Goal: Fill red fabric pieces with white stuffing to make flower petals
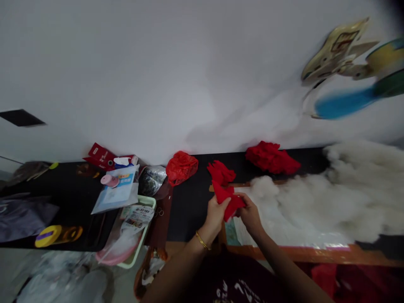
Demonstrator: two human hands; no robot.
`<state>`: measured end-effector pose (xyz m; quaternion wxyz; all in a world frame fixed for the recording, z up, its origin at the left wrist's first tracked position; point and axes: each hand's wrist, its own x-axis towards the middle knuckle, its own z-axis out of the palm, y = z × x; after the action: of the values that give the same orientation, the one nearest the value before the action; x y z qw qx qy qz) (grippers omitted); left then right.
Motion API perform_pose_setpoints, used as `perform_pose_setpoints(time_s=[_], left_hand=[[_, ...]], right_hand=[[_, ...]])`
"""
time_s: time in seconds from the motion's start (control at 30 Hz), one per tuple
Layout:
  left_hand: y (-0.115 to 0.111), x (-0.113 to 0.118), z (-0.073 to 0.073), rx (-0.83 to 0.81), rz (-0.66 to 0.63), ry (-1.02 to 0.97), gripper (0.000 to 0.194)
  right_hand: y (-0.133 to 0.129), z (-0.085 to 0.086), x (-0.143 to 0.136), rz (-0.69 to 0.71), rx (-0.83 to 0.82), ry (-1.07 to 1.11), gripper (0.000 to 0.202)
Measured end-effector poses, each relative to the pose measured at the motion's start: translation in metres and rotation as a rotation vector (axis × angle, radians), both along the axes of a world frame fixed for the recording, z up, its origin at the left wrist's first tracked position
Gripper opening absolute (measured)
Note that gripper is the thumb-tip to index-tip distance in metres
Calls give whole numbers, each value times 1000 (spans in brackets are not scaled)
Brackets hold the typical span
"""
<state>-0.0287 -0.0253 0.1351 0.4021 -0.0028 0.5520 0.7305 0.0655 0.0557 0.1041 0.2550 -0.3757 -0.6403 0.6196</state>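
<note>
Both hands are closed on one piece of red fabric (221, 192) above the front of the table. My left hand (216, 212), with a gold bangle at the wrist, grips its lower left side. On the other side, my right hand (249, 212) pinches its right edge. A bit of white shows at the cloth's lower end; I cannot make out what it is. Just behind lies a small heap of red cloth pieces (222, 172). To the right of my right hand spreads a big mass of white fluffy stuffing (315, 206).
A larger red cloth pile (271, 158) and a red plastic bag (182, 167) lie by the wall. Leftward are a pale green basket (150, 202), a pink spool (110, 181) and a yellow-lidded jar (58, 235). A fan (347, 65) stands at upper right.
</note>
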Motion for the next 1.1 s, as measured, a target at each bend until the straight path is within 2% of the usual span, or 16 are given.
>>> perform_pose_setpoints(time_s=[0.1, 0.17, 0.27, 0.33, 0.4, 0.47, 0.5, 0.57, 0.63, 0.73, 0.83, 0.9, 0.97, 1.1], left_hand=[[-5, -9, 7, 157, -127, -167, 47], [-4, -13, 11, 232, -169, -283, 50], [5, -14, 8, 251, -106, -396, 43], [12, -13, 2, 219, 22, -450, 32], [17, -13, -2, 183, 140, -480, 22], [20, -13, -3, 170, 188, -480, 20], [20, -12, -2, 174, 184, -474, 20], [20, -9, 3, 165, 155, -468, 22], [20, -2, 9, 142, 139, -454, 22], [20, 10, 15, 118, 149, -416, 20], [17, 19, 16, 115, 142, -378, 18], [15, 22, 17, 146, 108, -295, 25], [15, 25, 16, 154, 79, -199, 35], [17, 29, 19, 106, 91, -136, 41]], right_hand=[[-1, 5, 4, -4, -140, 99, 36], [0, 8, 1, 8, -184, 111, 33], [2, 11, -3, 74, -180, 0, 34], [5, 17, 1, 92, -38, -78, 37], [8, 24, 13, 42, 228, -103, 37], [9, 31, 28, 33, 487, -74, 27], [7, 33, 34, 85, 574, -47, 23], [1, 33, 42, 242, 693, 20, 26], [-6, 28, 42, 337, 794, 47, 30], [-13, 19, 35, 389, 904, -64, 24], [-13, 19, 32, 455, 979, -227, 20], [-12, 24, 36, 465, 1004, -257, 20], [-11, 29, 44, 434, 969, -185, 25], [-16, 36, 63, 223, 740, -18, 33]])
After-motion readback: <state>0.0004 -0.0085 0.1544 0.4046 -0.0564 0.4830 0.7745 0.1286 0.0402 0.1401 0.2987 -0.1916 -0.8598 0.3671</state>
